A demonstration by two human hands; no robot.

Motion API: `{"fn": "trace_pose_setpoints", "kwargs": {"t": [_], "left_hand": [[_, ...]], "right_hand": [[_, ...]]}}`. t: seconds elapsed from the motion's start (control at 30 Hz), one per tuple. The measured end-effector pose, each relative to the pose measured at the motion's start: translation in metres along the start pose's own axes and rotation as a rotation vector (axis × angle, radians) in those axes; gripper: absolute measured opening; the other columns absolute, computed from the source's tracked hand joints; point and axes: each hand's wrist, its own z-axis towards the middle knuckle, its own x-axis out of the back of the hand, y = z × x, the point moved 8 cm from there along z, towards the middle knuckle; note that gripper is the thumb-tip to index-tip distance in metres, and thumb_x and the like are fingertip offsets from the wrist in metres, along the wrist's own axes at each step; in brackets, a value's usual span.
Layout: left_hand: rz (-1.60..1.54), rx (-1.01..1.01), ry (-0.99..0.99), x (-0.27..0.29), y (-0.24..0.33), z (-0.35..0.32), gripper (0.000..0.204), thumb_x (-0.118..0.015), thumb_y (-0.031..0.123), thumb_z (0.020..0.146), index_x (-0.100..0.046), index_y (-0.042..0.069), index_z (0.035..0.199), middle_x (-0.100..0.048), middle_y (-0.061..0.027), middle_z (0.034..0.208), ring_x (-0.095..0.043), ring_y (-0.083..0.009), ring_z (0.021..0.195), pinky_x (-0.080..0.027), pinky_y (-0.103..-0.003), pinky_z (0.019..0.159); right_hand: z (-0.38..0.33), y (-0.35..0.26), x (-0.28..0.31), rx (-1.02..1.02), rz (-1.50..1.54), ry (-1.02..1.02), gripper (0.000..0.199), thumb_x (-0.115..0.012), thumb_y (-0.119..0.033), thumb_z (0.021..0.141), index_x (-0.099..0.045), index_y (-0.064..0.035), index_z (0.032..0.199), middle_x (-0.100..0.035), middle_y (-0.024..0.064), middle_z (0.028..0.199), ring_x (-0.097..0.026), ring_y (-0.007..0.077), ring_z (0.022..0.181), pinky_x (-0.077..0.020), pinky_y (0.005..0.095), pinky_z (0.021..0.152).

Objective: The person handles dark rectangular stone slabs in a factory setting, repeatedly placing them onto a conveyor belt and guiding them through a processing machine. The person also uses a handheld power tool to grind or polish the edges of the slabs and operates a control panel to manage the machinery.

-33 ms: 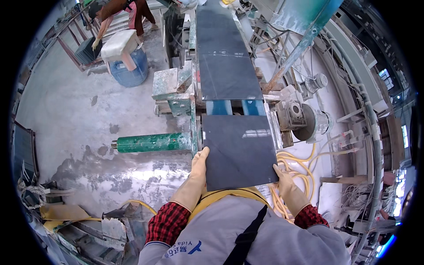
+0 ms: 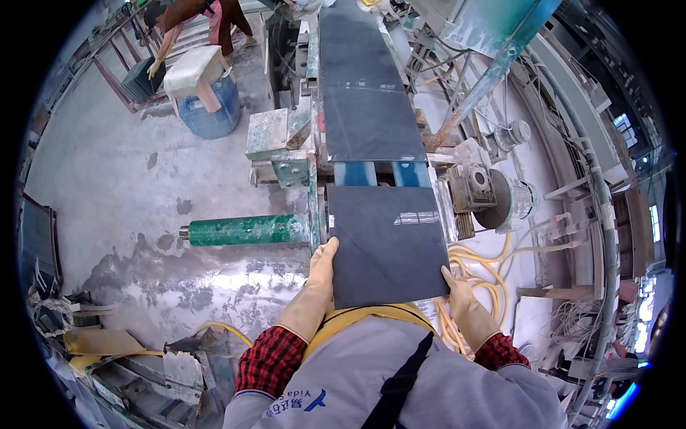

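Dark stone tile (image 2: 389,243) lies at near end of conveyor (image 2: 371,174), gloved left hand (image 2: 323,266) and right hand (image 2: 459,297) gripping its near corners; second tile (image 2: 368,107) already farther along; this one not yet fed

The near edge of the dark slab (image 2: 388,243) disappears behind the person's yellow apron bib (image 2: 371,314), so its full length cannot be told. The fingers of the left hand (image 2: 320,275) curl under the slab's left edge, out of sight; the right hand (image 2: 463,304) hides its fingers beneath the right corner the same way. A second person (image 2: 204,18) at the top is cut off by the picture's rim. The green roller (image 2: 243,230) ends hidden behind the machine frame (image 2: 314,207).
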Motion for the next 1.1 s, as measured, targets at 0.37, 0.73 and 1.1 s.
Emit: {"fn": "trace_pose_setpoints", "kwargs": {"t": [0.37,0.73,1.1], "left_hand": [[0.228,0.047,-0.222,0.027,-0.018,0.007,0.030,-0.055,0.032,0.104,-0.062,0.004,0.112,-0.066,-0.0027,0.103,-0.061,-0.0122,0.093,-0.050,-0.029,0.080],[0.391,-0.110,-0.198,0.014,0.004,0.026,0.038,-0.054,0.042,0.104,-0.060,0.006,0.113,-0.060,0.0036,0.100,-0.052,-0.0048,0.092,-0.044,-0.024,0.084],[0.354,-0.119,-0.194,0.010,0.006,0.051,0.038,-0.054,0.043,0.104,-0.059,0.006,0.109,-0.056,0.0043,0.094,-0.049,-0.0042,0.087,-0.043,-0.023,0.078]], "right_hand": [[0.050,0.041,-0.007,-0.599,0.561,0.224,0.026,-0.057,-0.022,0.103,-0.058,0.0002,0.116,-0.064,0.0080,0.102,-0.065,0.0174,0.087,-0.0537,0.0318,0.069],[0.081,0.056,-0.007,-0.516,0.589,0.180,0.038,-0.067,-0.037,0.096,-0.062,-0.0047,0.115,-0.067,0.0048,0.095,-0.066,0.0140,0.076,-0.0519,0.0276,0.060],[0.108,0.064,0.010,-0.556,0.323,0.254,0.037,-0.067,-0.041,0.096,-0.067,-0.0054,0.105,-0.064,0.0031,0.091,-0.059,0.0136,0.078,-0.0473,0.0327,0.064]]}}
